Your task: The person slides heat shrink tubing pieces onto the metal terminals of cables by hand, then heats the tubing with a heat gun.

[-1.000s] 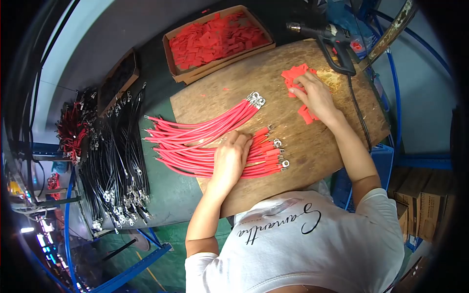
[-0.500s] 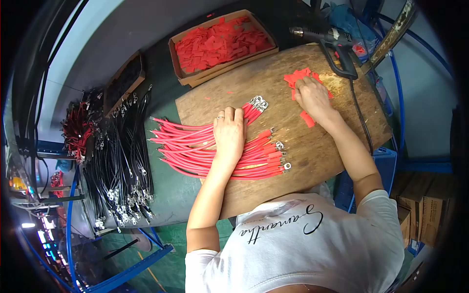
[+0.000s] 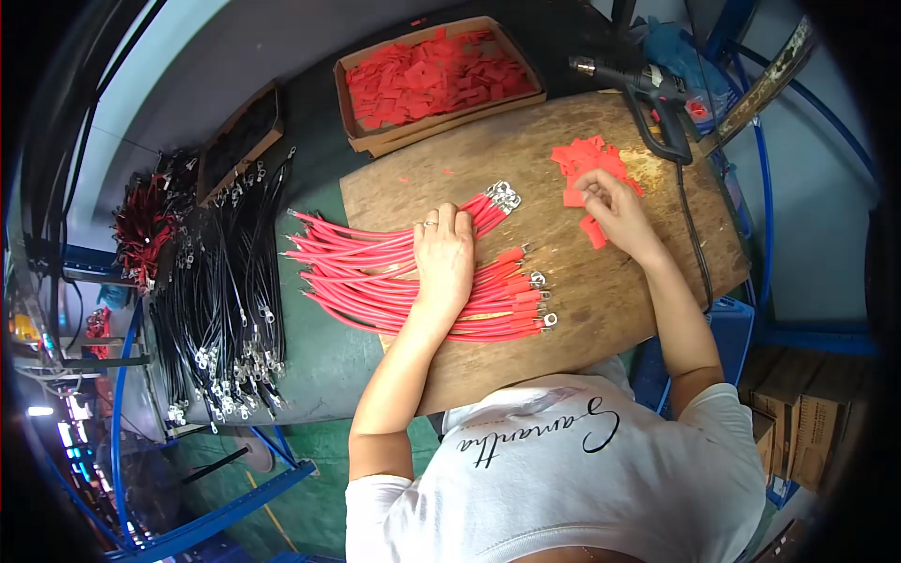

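My left hand (image 3: 445, 258) lies across a bundle of red cables (image 3: 375, 246), its fingers curled over the upper ones near their bare ring terminals (image 3: 504, 196). Lower in the bundle, several cables carry short red sleeves (image 3: 527, 304) beside their terminals. At the near edge of a pile of red heat-shrink pieces (image 3: 593, 155), my right hand (image 3: 615, 211) has its thumb and fingers pinched together on a red heat-shrink piece (image 3: 572, 198). Another loose red piece (image 3: 593, 232) lies just below that hand.
A cardboard tray (image 3: 375, 144) full of red pieces stands at the back. A heat gun (image 3: 657, 108) rests at the back right, its cord running down the wooden board (image 3: 601, 300). Black cables (image 3: 225, 291) with ring terminals hang at the left, near a dark-filled box (image 3: 242, 150).
My right hand has drawn back slightly from the pile toward me, fingers now pinched at its near edge. My left hand stays on the cables. The whole view has shifted a little.
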`<action>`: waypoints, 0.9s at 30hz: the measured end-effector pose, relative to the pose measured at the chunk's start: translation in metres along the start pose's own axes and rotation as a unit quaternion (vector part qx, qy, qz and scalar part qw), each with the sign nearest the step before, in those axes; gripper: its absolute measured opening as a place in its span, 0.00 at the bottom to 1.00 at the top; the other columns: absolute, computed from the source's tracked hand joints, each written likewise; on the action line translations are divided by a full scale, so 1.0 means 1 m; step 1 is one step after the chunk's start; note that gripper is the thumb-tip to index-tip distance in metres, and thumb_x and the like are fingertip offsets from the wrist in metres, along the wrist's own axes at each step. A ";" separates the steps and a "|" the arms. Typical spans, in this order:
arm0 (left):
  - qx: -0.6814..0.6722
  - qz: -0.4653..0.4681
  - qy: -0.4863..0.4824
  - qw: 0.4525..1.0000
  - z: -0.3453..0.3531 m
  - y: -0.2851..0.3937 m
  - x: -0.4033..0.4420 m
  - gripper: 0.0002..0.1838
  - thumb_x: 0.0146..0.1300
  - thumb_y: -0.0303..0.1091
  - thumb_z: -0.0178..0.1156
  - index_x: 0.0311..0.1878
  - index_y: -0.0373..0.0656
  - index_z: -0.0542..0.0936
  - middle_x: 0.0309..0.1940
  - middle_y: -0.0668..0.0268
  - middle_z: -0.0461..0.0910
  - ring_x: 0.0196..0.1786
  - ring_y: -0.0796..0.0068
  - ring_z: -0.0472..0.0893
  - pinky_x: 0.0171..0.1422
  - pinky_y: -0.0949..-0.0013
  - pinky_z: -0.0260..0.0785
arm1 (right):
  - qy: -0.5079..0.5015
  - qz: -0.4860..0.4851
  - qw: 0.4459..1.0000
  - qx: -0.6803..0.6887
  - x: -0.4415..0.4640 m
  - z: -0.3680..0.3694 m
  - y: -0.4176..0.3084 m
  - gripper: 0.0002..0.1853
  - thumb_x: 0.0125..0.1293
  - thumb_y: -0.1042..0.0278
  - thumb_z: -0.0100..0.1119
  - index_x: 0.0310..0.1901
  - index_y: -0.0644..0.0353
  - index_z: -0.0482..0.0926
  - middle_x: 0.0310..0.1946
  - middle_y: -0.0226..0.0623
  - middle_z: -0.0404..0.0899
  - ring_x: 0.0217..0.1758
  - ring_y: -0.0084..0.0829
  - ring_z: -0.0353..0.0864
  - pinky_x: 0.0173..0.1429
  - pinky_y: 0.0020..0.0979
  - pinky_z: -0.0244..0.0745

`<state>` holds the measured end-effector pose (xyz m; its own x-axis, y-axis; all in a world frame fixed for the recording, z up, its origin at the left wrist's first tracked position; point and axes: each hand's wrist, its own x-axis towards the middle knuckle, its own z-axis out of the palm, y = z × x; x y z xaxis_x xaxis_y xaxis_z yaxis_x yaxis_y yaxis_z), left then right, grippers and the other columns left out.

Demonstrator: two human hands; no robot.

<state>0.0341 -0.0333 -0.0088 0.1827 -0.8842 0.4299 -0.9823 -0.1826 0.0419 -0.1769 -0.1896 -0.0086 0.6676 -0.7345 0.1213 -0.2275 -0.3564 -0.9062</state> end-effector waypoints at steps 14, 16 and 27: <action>-0.434 -0.089 -0.114 0.889 -0.040 0.002 -0.022 0.07 0.59 0.29 0.60 0.38 0.36 0.79 0.32 0.54 0.77 0.38 0.54 0.78 0.42 0.61 0.69 | -0.137 0.025 0.976 0.165 -0.010 0.036 -0.022 0.10 0.71 0.65 0.50 0.48 0.61 0.73 0.33 0.24 0.72 0.34 0.14 0.69 0.39 0.19 0.67; -0.433 -0.092 -0.125 0.888 -0.039 0.000 -0.022 0.08 0.60 0.31 0.59 0.39 0.37 0.80 0.32 0.54 0.78 0.38 0.54 0.78 0.42 0.61 0.69 | -0.140 0.015 0.977 0.159 -0.011 0.037 -0.024 0.10 0.71 0.65 0.50 0.48 0.60 0.73 0.32 0.24 0.72 0.34 0.14 0.69 0.39 0.19 0.67; -0.428 -0.074 -0.143 0.890 -0.037 -0.003 -0.022 0.10 0.66 0.30 0.55 0.42 0.33 0.79 0.28 0.59 0.76 0.33 0.72 0.75 0.40 0.70 0.67 | -0.146 0.020 0.973 0.176 -0.014 0.037 -0.026 0.10 0.70 0.67 0.49 0.47 0.64 0.72 0.36 0.28 0.73 0.37 0.18 0.70 0.44 0.23 0.69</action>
<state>0.0320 0.0026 0.0152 0.1952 -0.9732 0.1215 -0.5967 -0.0195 0.8022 -0.1542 -0.1487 -0.0015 0.8485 -0.5292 0.0098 -0.0345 -0.0738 -0.9967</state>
